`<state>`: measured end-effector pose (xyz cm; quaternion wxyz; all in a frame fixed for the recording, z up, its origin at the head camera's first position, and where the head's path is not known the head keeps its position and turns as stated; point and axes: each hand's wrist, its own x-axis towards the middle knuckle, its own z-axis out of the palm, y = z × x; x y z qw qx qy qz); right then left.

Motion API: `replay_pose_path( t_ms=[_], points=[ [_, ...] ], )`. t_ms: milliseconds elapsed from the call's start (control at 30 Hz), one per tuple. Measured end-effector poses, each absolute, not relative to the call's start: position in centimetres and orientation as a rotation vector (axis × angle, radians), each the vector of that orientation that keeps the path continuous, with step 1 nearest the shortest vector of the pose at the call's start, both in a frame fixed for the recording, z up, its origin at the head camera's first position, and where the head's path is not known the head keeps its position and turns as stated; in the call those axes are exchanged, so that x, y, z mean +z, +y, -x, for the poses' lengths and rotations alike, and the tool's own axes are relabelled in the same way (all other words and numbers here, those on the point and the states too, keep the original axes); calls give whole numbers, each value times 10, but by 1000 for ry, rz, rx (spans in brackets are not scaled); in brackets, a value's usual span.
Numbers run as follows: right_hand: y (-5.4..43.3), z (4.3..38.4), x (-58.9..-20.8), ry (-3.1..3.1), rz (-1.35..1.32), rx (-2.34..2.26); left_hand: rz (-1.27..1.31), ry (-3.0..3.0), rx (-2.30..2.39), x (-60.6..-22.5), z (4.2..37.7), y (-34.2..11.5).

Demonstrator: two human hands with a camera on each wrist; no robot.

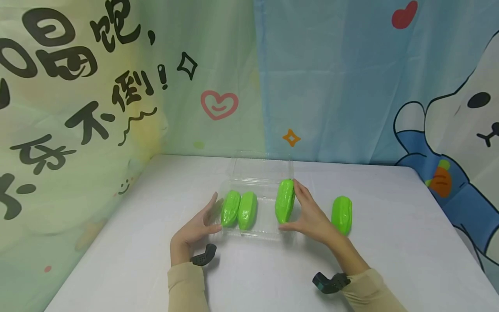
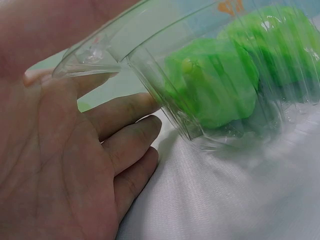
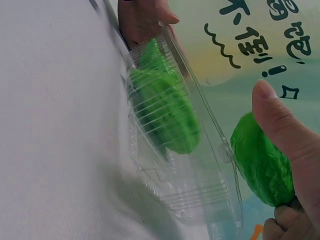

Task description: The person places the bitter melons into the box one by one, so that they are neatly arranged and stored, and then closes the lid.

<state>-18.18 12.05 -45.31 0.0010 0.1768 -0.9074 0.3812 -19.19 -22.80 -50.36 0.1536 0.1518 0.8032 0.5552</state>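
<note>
A clear plastic clamshell box (image 1: 267, 212) stands on the table with its lid (image 1: 262, 169) folded back. Two glossy green gourd-like vegetables (image 1: 231, 208) (image 2: 212, 82) lie side by side in its left part. My left hand (image 1: 196, 225) holds the box by its left side, thumb by the front corner and fingers along the wall. Over the box's right part, my right hand (image 1: 308, 214) grips another green gourd-like vegetable (image 3: 262, 160) between thumb and fingers. In the right wrist view this one is above the rim.
One more green gourd-like vegetable (image 1: 342, 215) lies on the white table (image 1: 393, 242), right of the box and close beside my right wrist. A printed cloth backdrop (image 1: 327, 86) rises behind the table and along its left side.
</note>
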Motion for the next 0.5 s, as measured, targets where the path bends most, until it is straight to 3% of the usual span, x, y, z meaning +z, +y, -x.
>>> replay_pose_path(
  t_ms=[500],
  points=[
    [98,191,-455,-2872,-582,1235,-441,2292,1591,-503,192,-228]
  ],
)
